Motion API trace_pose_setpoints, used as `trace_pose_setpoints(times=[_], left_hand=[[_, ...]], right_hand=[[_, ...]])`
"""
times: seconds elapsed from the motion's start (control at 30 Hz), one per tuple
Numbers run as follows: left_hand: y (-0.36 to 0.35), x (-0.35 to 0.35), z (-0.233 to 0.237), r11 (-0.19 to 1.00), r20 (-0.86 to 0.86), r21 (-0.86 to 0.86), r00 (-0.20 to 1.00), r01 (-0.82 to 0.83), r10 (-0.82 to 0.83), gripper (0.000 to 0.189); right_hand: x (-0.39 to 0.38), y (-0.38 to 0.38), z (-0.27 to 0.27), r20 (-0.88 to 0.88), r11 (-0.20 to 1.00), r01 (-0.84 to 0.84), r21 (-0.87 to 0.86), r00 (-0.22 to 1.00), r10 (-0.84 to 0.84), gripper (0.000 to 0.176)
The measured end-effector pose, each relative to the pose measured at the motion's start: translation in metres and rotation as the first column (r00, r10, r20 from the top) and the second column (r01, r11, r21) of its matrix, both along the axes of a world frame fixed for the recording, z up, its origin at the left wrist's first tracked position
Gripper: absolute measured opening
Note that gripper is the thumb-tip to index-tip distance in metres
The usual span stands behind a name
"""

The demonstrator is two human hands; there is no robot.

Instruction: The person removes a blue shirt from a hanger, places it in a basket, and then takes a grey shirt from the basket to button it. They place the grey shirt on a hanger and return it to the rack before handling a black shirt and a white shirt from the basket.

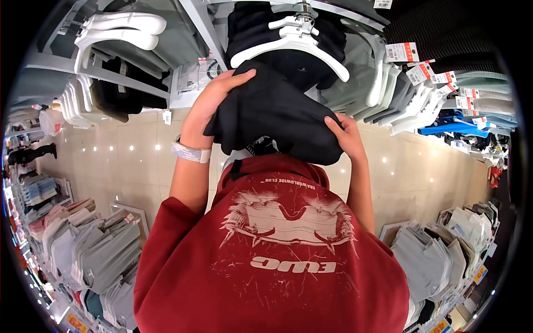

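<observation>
A black garment [272, 111], folded over on itself, is stretched between my two hands in front of my chest. My left hand [217, 99] grips its upper left side, thumb lying on top of the cloth. At the lower right edge, my right hand [348, 137] pinches the fabric with the thumb above; its other fingers are partly hidden. The folds hide what kind of garment it is. Just beyond it hang white hangers [291, 47], with a black top [297, 65] showing on the front one.
White hangers with grey clothes [361, 72] hang to the right, near red-and-white price tags [402, 53]. More white hangers [119, 30] are at upper left. Racks of pale clothes [102, 252] stand behind on both sides of the tiled floor [130, 161].
</observation>
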State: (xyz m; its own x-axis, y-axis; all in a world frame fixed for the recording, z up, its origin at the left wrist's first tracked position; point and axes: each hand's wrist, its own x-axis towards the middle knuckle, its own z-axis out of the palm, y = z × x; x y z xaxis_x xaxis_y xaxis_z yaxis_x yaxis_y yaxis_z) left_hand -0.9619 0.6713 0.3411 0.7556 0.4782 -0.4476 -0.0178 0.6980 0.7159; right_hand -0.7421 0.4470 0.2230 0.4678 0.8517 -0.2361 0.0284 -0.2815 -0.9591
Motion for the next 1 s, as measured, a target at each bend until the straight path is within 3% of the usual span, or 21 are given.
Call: trace_pose_setpoints(times=[0.07,0.1,0.17,0.2,0.23,0.27,0.33,0.37,0.4,0.43,0.47,0.5,0.53,0.57,0.6,0.63,0.7,0.77,0.8,0.9,1.0], left_hand=[[-0.004,0.005,-0.006,0.974,0.077,-0.227,0.997,0.008,0.010,0.023],[-0.014,0.010,-0.006,0.986,0.065,-0.164,0.998,0.036,-0.026,0.021],[-0.033,0.031,0.014,0.967,0.074,-0.147,0.977,0.209,-0.200,0.020],[-0.039,0.041,0.015,0.959,0.041,-0.095,0.964,0.266,-0.264,0.020],[-0.041,0.050,0.014,0.945,0.004,-0.046,0.946,0.323,-0.323,0.020],[-0.038,0.059,0.003,0.920,0.055,-0.059,0.922,0.387,-0.384,0.021],[-0.029,0.073,-0.013,0.922,0.081,-0.093,0.926,0.376,-0.369,0.021],[-0.023,0.076,-0.023,0.921,0.102,-0.130,0.929,0.368,-0.357,0.022],[-0.017,0.076,-0.036,0.907,0.214,-0.144,0.907,0.396,-0.363,0.024],[-0.013,0.070,-0.031,0.899,0.270,-0.050,0.873,0.435,-0.407,0.036],[-0.006,0.063,-0.038,0.922,0.071,0.094,0.921,0.376,-0.383,0.044],[0.002,0.055,-0.051,0.908,-0.123,0.245,0.940,0.339,-0.318,0.051],[0.006,0.045,-0.070,0.875,-0.254,0.371,0.940,0.312,-0.228,0.062],[0.002,0.030,-0.079,0.835,-0.302,0.472,0.942,0.282,-0.148,0.061],[-0.003,0.014,-0.089,0.818,-0.313,0.507,0.942,0.271,-0.118,0.053],[-0.012,-0.002,-0.093,0.835,-0.252,0.502,0.962,0.226,-0.109,0.045],[-0.037,-0.030,-0.106,0.857,-0.073,0.510,0.996,0.072,-0.041,0.025],[-0.052,-0.046,-0.106,0.749,-0.051,0.662,0.998,0.013,0.028,0.023],[-0.057,-0.050,-0.106,0.749,-0.052,0.662,0.999,0.022,0.017,0.023],[-0.063,-0.057,-0.113,0.774,-0.093,0.593,0.974,0.221,-0.207,0.025],[-0.067,-0.054,-0.118,0.552,-0.307,0.701,0.890,0.452,-0.338,0.032]], right_hand=[[0.001,0.004,0.002,0.205,0.999,-0.012,-0.047,0.979,0.021,0.022],[-0.006,0.009,0.011,0.206,0.999,-0.018,-0.047,0.978,0.027,0.022],[-0.029,0.027,0.041,0.423,0.973,-0.142,0.181,0.904,0.053,0.043],[-0.036,0.030,0.056,0.210,0.953,-0.295,0.068,0.938,0.275,0.052],[-0.042,0.031,0.064,-0.037,0.888,-0.460,-0.009,0.888,0.459,0.061],[-0.047,0.035,0.061,-0.034,0.886,-0.464,-0.011,0.886,0.463,0.061],[-0.054,0.043,0.043,-0.120,0.710,-0.695,0.112,0.700,0.704,0.062],[-0.056,0.034,0.032,0.015,0.752,-0.602,0.270,0.783,0.622,0.060],[-0.062,0.031,0.000,0.063,0.808,-0.506,0.302,0.856,0.513,0.058],[-0.069,0.029,-0.024,0.103,0.851,-0.401,0.338,0.915,0.390,0.056],[-0.078,0.025,-0.018,-0.182,0.935,-0.218,0.281,0.944,0.275,0.045],[-0.081,0.022,-0.024,-0.184,0.934,-0.220,0.282,0.943,0.278,0.045],[-0.083,0.018,-0.034,-0.585,0.959,-0.005,0.284,0.791,0.178,0.042],[-0.084,0.016,-0.040,-0.877,0.962,0.195,0.192,0.474,0.079,0.039],[-0.094,0.025,-0.022,-0.764,0.974,0.225,0.013,0.630,-0.136,0.038],[-0.097,0.029,-0.019,-0.813,0.932,0.362,-0.019,0.538,-0.225,0.041],[-0.100,0.030,-0.004,-0.787,0.939,0.341,-0.038,0.569,-0.238,0.045],[-0.101,0.038,0.009,-0.834,0.937,0.348,-0.032,0.508,-0.217,0.046],[-0.100,0.040,0.012,-0.872,0.940,0.342,-0.019,0.455,-0.183,0.047],[-0.101,0.037,0.012,-0.889,0.944,0.329,0.012,0.435,-0.141,0.046],[-0.101,0.036,0.019,-0.895,0.943,0.330,0.035,0.430,-0.117,0.043]])
